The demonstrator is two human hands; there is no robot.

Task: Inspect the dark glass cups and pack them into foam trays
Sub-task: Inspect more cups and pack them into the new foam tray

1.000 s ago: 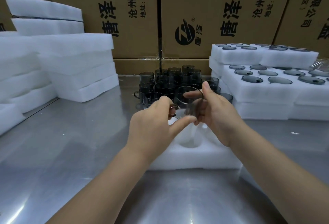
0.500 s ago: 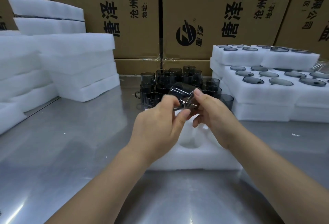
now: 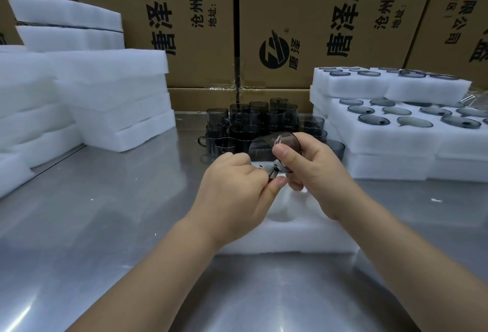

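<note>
On our table [image 3: 105, 226], we find loose cups [image 3: 253, 120] at twelve o'clock, foam slabs [image 3: 111, 80] at ten, filled trays [image 3: 396, 139] at two.

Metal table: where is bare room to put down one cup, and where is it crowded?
Bare metal table lies between the foam stacks at left and the middle foam tray, and in the near strip before that tray. Crowded: loose cups behind the tray, filled trays at right.
</note>
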